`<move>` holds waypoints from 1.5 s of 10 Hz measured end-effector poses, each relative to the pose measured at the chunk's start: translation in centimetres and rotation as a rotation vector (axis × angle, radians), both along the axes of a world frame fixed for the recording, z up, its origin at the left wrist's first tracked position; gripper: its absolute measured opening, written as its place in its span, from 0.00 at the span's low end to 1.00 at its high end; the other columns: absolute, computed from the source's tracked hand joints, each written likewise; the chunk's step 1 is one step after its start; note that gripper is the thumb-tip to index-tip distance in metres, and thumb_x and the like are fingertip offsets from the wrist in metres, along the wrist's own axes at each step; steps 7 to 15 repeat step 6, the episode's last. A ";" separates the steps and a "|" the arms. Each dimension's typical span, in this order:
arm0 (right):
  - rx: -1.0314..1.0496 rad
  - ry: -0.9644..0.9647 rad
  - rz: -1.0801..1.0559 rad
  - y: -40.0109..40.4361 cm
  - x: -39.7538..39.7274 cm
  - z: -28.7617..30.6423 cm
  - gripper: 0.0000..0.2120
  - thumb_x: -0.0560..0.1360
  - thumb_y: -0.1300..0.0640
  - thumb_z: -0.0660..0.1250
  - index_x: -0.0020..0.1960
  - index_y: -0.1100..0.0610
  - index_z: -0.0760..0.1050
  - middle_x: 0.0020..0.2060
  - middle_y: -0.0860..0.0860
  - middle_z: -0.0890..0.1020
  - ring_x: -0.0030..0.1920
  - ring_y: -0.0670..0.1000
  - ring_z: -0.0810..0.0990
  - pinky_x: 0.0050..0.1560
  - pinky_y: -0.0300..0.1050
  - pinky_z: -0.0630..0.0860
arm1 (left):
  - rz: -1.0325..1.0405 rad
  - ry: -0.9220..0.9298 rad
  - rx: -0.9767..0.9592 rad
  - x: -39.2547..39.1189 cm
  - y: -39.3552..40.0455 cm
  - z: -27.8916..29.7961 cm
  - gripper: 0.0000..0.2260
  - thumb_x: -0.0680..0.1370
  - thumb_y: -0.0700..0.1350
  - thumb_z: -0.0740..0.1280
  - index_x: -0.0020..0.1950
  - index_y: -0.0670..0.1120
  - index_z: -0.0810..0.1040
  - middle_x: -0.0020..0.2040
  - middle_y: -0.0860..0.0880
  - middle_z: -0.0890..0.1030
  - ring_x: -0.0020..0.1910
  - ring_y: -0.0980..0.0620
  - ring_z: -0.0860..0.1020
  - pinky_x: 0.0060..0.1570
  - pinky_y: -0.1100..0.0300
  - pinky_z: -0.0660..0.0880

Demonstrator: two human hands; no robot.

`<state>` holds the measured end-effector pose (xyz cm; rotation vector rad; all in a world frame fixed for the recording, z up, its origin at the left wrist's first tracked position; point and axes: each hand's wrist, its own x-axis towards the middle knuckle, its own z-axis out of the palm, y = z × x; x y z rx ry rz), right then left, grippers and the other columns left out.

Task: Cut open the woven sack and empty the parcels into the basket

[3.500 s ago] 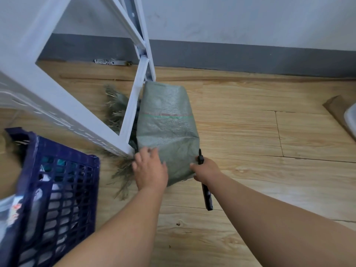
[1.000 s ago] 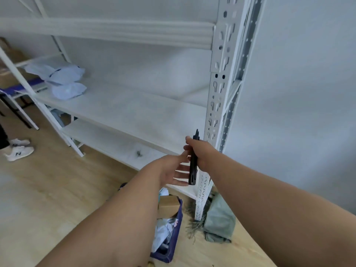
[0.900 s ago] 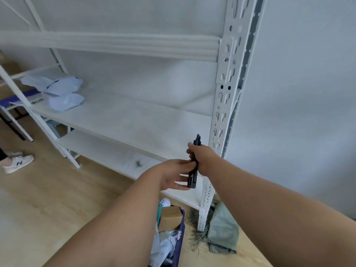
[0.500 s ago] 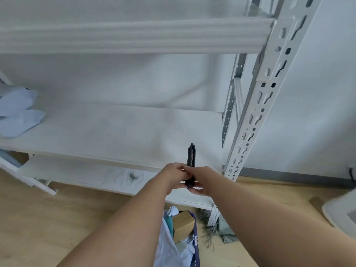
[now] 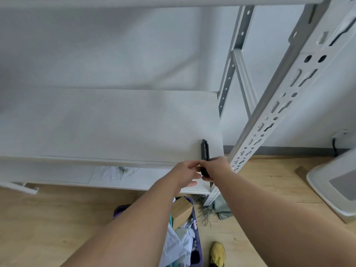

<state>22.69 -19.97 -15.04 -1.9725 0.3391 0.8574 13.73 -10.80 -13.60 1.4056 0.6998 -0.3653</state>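
So from where I'm standing: the basket (image 5: 198, 247) is right at my feet, next to my yellow shoe (image 5: 217, 253), and it's stuffed with parcels (image 5: 179, 245), pale plastic mailers plus a little cardboard box (image 5: 182, 211) sitting on top. A few seconds back I was crouched over the sack with both hands on it; now I'm upright and facing the shelf, so I'd say the emptying part is basically done. The sack (image 5: 221, 209) is lying flat and limp on the floor by the foot of the shelf post (image 5: 269, 116), grey-green woven stuff with a frayed, stringy edge sticking out, mostly hidden behind my arm. Looks empty to me, though I can't see inside it. Up front, my right hand (image 5: 215, 166) is wrapped around the black cutter (image 5: 204, 151), top end poking up above my fist. My left hand (image 5: 185, 174) has come in against it, fingers pinching the lower part of the handle; a second ago it was only reaching over. My guess is I'm closing the blade to stash it on the shelf (image 5: 115, 122) right behind it, which is bare white board here.
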 end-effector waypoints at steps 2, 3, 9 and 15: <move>0.102 0.040 -0.117 1.7 1.8 -0.6 0.07 0.70 0.57 0.70 0.48 0.56 0.77 0.41 0.56 0.80 0.42 0.56 0.81 0.48 0.52 0.82 | -0.001 -0.007 0.176 2.2 0.9 -1.1 0.18 0.77 0.33 0.62 0.66 0.44 0.76 0.62 0.45 0.78 0.60 0.47 0.76 0.65 0.53 0.71; 0.176 0.038 -0.121 2.0 2.2 -0.5 0.20 0.73 0.59 0.67 0.64 0.51 0.73 0.40 0.51 0.77 0.45 0.53 0.79 0.50 0.48 0.79 | -0.004 -0.048 0.159 2.6 1.0 -1.5 0.20 0.77 0.34 0.62 0.69 0.44 0.73 0.60 0.47 0.78 0.57 0.50 0.75 0.58 0.60 0.71; 0.283 -0.092 0.171 1.9 1.4 3.4 0.13 0.79 0.57 0.58 0.63 0.51 0.69 0.60 0.55 0.74 0.51 0.52 0.73 0.38 0.39 0.70 | -0.190 -0.007 0.356 3.5 2.8 1.2 0.27 0.78 0.43 0.64 0.77 0.47 0.61 0.75 0.47 0.66 0.71 0.47 0.67 0.64 0.58 0.65; 0.283 -0.092 0.171 1.9 1.4 3.4 0.13 0.79 0.57 0.58 0.63 0.51 0.69 0.60 0.55 0.74 0.51 0.52 0.73 0.38 0.39 0.70 | -0.190 -0.007 0.356 3.5 2.8 1.2 0.27 0.78 0.43 0.64 0.77 0.47 0.61 0.75 0.47 0.66 0.71 0.47 0.67 0.64 0.58 0.65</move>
